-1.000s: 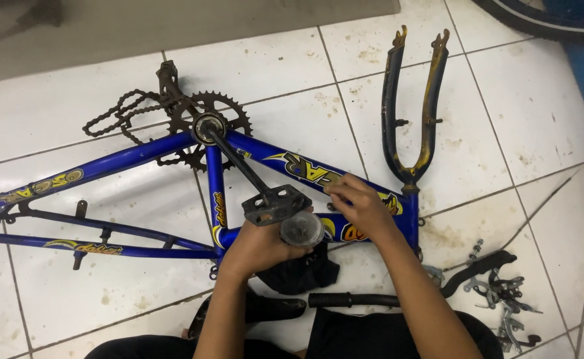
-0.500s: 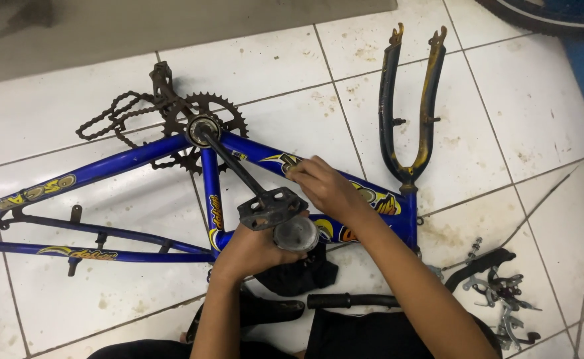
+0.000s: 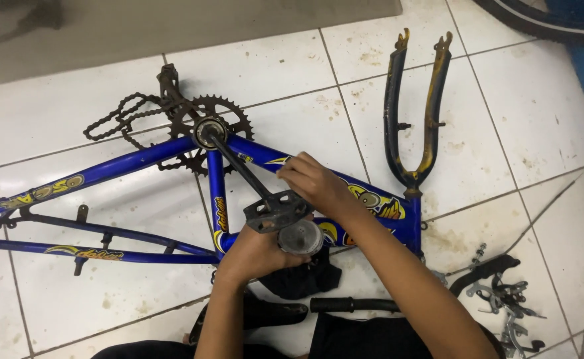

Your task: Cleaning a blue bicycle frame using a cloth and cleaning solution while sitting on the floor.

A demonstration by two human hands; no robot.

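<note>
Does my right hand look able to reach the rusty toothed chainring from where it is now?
Probably yes: the right hand rests on the blue bicycle frame, and the rusty toothed chainring lies uncovered just beyond.

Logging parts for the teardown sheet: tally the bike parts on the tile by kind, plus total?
Blue frame: 1
Fork: 1
Chainring: 1
Chain: 1
Pedals: 2 ()
Crank arm: 1
Handlebar grip: 1
Brake parts pile: 1
Total: 9

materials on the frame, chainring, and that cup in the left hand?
Bike frame: looks like metal tube, glossy blue paint with yellow decals. Chainring: bare metal, brown and dull, likely rusty steel. Cup in the left hand: translucent, probably clear plastic.
</note>
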